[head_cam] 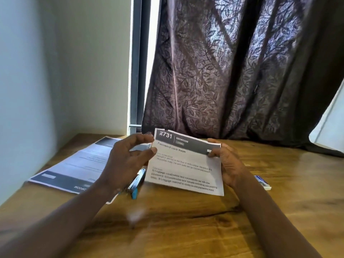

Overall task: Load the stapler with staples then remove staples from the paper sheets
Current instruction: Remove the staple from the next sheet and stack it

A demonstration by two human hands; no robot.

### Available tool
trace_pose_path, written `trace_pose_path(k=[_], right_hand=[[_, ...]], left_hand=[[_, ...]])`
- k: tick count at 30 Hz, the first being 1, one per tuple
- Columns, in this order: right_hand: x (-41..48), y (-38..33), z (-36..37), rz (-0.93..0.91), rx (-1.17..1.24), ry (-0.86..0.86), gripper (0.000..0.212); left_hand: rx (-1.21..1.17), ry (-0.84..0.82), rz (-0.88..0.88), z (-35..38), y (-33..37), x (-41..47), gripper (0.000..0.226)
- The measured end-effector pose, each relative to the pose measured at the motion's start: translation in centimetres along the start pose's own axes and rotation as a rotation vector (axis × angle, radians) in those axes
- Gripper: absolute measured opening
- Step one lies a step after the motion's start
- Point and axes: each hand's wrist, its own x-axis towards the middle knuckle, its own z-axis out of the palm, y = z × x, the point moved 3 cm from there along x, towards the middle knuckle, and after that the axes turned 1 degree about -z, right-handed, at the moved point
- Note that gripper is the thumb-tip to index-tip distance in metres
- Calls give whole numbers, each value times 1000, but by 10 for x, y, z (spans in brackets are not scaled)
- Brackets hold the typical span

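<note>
The paper sheets (186, 164) are held tilted above the table (186, 229), print toward the viewer. The right hand (228, 162) pinches the upper right edge, thumb in front, steadying them. The left hand (128, 161) curls round the upper left corner, thumb on the edge, probably where a staple sits; none can be made out. The stapler (137, 183) lies on the table below the left hand, within reach. 1 small box (262, 182) lies right, further sheets (74, 164) left.

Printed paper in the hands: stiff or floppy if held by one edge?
Likely floppy: the printed paper looks slightly bowed though the left hand and right hand hold opposite edges. Probably light, since pinches alone carry it.
</note>
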Motion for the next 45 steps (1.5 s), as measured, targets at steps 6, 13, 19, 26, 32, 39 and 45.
trace_pose_path(k=[6,13,19,26,32,39,45], right_hand=[[-11,0,18,-182,-183,-14,26],[-18,1,21,-521,-725,155,12],[-19,10,19,-537,-1131,181,13],[-16,24,7,-409,-1244,52,19],[-18,25,12,-413,-1357,14,11],[-22,26,15,-467,-1384,91,17],[-23,27,14,-494,-1388,101,17]], left_hand=[[45,-13,-115,0,-3,-3,60],[537,-47,113,4,1,-7,47],[1010,-161,364,22,6,-14,43],[1344,-279,518,37,1,-20,48],[788,-681,384,83,19,-58,65],[922,-874,320,106,16,-80,69],[1056,-823,453,98,20,-76,64]])
